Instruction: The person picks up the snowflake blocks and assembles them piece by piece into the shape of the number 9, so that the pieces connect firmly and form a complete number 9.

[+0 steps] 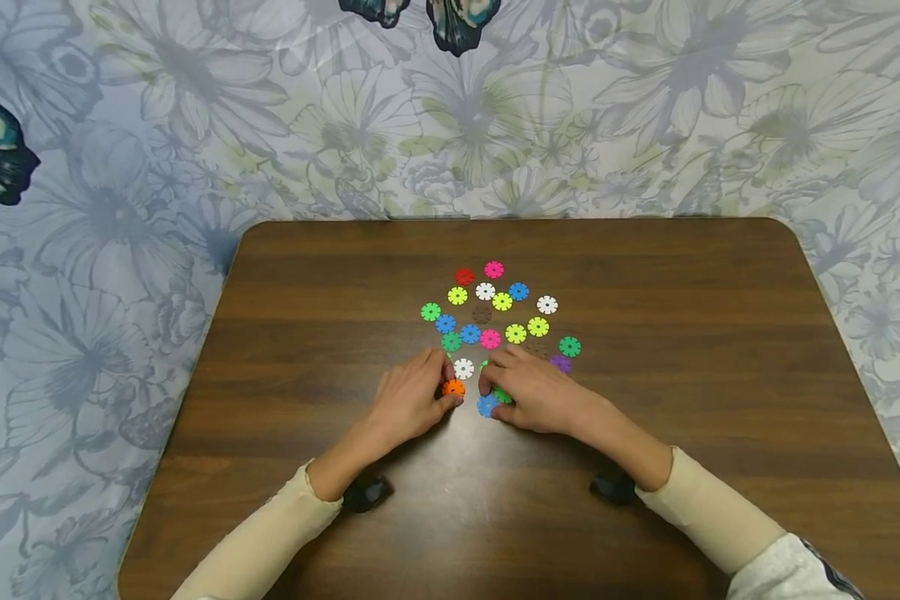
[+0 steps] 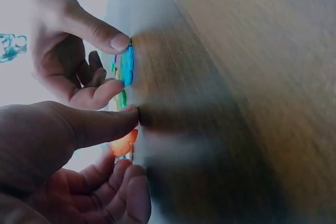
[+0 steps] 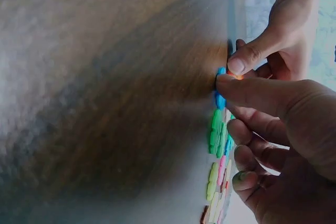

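Note:
My left hand (image 1: 414,393) pinches an orange notched disc (image 1: 453,388) between thumb and fingers at the near edge of a group of coloured discs. Just to its right, the right hand (image 1: 537,390) holds a light blue notched disc (image 1: 486,406) by thumb and forefinger. A green disc (image 1: 503,395) lies partly hidden under the right hand. Between the hands, slightly farther off, is a white disc (image 1: 463,368). The right wrist view shows the blue disc (image 3: 220,90) low at the tabletop, beside the thumb. The orange disc (image 2: 124,142) appears near the left thumb in the left wrist view.
Several more notched discs lie flat beyond the hands, among them a pink disc (image 1: 493,269), a red disc (image 1: 464,277) and a purple disc (image 1: 561,363). They are on a brown wooden table (image 1: 307,292), whose far edge meets a flower-patterned wall (image 1: 480,125).

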`<state>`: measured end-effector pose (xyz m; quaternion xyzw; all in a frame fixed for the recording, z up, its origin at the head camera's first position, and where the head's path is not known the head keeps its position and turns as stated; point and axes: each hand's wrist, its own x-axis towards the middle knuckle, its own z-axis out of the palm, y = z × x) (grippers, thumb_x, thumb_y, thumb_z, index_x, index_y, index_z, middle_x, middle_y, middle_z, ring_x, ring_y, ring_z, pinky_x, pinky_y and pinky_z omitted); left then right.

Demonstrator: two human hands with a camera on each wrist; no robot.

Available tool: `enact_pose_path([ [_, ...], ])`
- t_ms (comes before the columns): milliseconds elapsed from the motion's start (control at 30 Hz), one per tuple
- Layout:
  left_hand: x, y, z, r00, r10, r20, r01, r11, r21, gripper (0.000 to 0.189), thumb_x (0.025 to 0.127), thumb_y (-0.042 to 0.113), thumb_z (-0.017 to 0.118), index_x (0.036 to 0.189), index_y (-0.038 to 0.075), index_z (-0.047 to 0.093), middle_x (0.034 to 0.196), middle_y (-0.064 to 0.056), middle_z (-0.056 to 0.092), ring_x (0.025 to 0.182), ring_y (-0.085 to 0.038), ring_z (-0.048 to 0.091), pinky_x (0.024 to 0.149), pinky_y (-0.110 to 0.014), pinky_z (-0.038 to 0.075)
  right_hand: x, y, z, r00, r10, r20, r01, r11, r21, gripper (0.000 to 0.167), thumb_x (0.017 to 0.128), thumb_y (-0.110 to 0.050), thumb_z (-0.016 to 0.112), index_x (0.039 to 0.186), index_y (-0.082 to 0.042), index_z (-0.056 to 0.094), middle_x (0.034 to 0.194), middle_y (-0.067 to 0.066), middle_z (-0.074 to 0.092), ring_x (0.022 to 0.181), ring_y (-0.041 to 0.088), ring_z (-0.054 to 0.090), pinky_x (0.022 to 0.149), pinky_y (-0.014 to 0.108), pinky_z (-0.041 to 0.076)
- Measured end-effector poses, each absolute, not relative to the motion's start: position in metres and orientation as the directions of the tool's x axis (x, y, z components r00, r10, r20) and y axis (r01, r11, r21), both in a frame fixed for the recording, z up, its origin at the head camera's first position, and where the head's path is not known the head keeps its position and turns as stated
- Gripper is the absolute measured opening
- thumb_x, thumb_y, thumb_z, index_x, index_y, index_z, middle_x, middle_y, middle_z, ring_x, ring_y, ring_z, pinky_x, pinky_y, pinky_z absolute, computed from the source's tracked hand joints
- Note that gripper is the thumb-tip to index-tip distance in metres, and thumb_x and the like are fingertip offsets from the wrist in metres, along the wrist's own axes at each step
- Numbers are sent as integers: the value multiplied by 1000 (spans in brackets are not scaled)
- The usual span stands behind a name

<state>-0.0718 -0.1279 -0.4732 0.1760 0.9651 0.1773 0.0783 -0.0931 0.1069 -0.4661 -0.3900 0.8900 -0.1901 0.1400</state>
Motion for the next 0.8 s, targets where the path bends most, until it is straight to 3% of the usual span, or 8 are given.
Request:
enact_pose_path([
  [233,-74,-134,-478,-926,366,-92,256,790,557,29,88,25,80,98,21,54,74,8,55,63,-9,50,55,-26,40,-92,110,-468,-663,-745,-74,-605,592,-533,29,84,-29,84,102,-21,62,93,-11,63,98,11,46,111,41,44],
  [267,-75,-135,-479,-927,364,-93,244,771,589,27,89,24,80,97,21,54,74,9,57,64,-8,52,57,-26,42,-92,110,-469,-664,-744,-65,-603,585,-543,28,85,-29,83,102,-22,61,91,-12,64,97,11,46,109,40,45],
  [367,-75,-140,-477,-929,357,-98,194,693,695,19,90,19,78,95,20,59,80,9,64,68,-8,59,63,-25,49,-92,111,-471,-670,-741,-47,-593,572,-566,24,88,-30,80,102,-23,61,90,-14,63,91,10,45,87,31,52],
  [467,-76,-145,-474,-930,348,-116,124,598,792,12,91,18,77,95,18,65,85,4,69,71,-14,64,64,-24,53,-92,113,-471,-683,-729,-44,-553,556,-620,22,91,-29,77,106,-23,63,94,-14,63,90,8,50,76,26,52],
  [633,-77,-150,-464,-913,371,-171,8,434,901,11,88,21,80,91,15,71,83,-14,74,66,-36,67,54,-30,53,-97,120,-467,-712,-702,10,-482,479,-733,19,91,-25,77,109,-23,70,97,-14,67,86,7,60,75,28,54],
  [800,-78,-149,-457,-896,392,-207,-54,366,929,20,86,32,81,86,14,71,79,-18,73,67,-44,66,54,-39,54,-103,128,-464,-724,-688,58,-410,360,-838,14,91,-19,77,100,-27,71,89,-8,73,74,13,61,66,29,54],
])
